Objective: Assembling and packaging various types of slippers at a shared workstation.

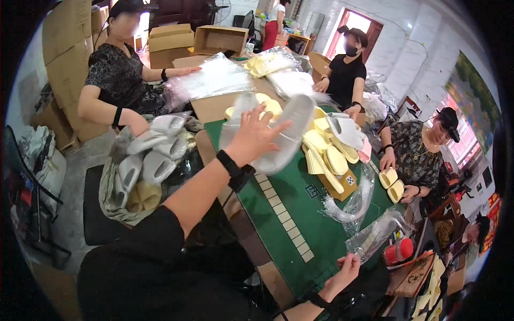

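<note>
Bagged grey slipper (284,134), wrapped in clear plastic, held up over the far half of the green bench (300,214), slightly blurred. Left hand (251,138) spread against its near side, fingers apart and pressed to the plastic, a black band on the wrist. Right hand (345,270) low at the near right corner of the bench, fingers closed on the edge of an empty clear plastic bag (375,235) trailing up and to the right. Another loose clear bag (353,203) lying crumpled just beyond it. Heap of yellow slippers (326,152) piled just right of the held slipper, one white slipper (345,131) on top of the heap. Open sack (115,206) on the left beside the bench, filled with grey slippers (150,160), a few beige ones at its near side. Stack of flat clear bags (214,80) farther up under the hand of a seated person in a dark patterned top. Open cardboard boxes (217,38) behind that; contents not visible. Pair of yellow slippers (392,184) held by another seated person on the right. Red-capped jar (399,250) near the right corner.
</note>
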`<control>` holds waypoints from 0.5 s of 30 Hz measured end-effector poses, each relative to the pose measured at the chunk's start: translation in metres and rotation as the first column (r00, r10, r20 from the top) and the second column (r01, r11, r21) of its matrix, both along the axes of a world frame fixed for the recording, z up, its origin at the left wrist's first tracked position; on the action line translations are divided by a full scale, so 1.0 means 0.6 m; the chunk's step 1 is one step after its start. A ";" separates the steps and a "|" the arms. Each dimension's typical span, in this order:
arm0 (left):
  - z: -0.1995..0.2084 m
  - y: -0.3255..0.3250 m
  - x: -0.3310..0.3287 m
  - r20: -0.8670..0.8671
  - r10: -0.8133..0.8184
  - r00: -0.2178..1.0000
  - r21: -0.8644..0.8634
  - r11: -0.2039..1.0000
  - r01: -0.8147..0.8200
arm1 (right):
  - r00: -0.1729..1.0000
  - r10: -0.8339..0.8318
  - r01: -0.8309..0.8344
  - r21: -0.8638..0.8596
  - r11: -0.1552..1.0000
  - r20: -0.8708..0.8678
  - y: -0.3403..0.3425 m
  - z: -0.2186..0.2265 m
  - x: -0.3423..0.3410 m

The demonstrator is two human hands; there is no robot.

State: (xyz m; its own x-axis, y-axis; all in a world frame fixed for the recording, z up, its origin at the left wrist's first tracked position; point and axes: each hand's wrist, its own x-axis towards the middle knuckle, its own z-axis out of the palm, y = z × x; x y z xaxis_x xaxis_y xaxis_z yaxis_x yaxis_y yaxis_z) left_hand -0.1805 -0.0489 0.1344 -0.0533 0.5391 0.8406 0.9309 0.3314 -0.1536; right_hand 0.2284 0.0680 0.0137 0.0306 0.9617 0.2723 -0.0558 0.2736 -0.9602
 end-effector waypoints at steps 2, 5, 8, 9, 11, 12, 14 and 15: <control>-0.011 -0.001 0.012 0.089 -0.052 0.995 -0.075 0.995 0.059 | 0.991 0.110 -0.108 -0.030 0.994 0.075 0.003 -0.007 -0.006; -0.111 -0.008 0.108 0.482 -0.466 0.742 -0.157 0.787 0.597 | 0.988 0.119 -0.115 -0.046 0.992 0.100 0.004 -0.012 -0.022; -0.242 -0.045 0.222 0.540 -0.383 0.749 -0.469 0.602 0.646 | 0.964 0.182 -0.178 -0.038 0.983 0.193 0.020 -0.037 -0.020; -0.265 -0.050 0.246 0.545 -0.404 0.735 -0.467 0.582 0.666 | 0.957 0.216 -0.200 -0.098 0.975 0.193 0.019 -0.043 -0.019; -0.288 -0.043 0.280 0.509 -0.364 0.780 -0.417 0.688 0.594 | 0.930 0.260 -0.228 -0.150 0.962 0.260 0.021 -0.048 -0.013; -0.283 -0.042 0.278 0.507 -0.416 0.755 -0.421 0.645 0.638 | 0.903 0.285 -0.247 -0.155 0.957 0.321 0.025 -0.056 -0.006; -0.260 -0.046 0.260 0.551 -0.398 0.733 -0.424 0.623 0.657 | 0.934 0.251 -0.204 -0.197 0.959 0.253 0.014 -0.056 -0.014; -0.256 -0.053 0.254 0.584 -0.374 0.720 -0.446 0.594 0.670 | 0.916 0.260 -0.208 -0.192 0.959 0.307 0.001 -0.044 -0.016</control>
State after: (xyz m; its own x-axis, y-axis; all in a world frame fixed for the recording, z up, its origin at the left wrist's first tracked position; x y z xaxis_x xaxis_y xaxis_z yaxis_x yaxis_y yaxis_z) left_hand -0.0282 -0.0807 -0.0191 0.1714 0.9388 0.2987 0.9201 -0.2609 0.2921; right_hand 0.2186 0.0685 -0.0129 -0.2654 0.9609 0.0786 0.2227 0.1404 -0.9647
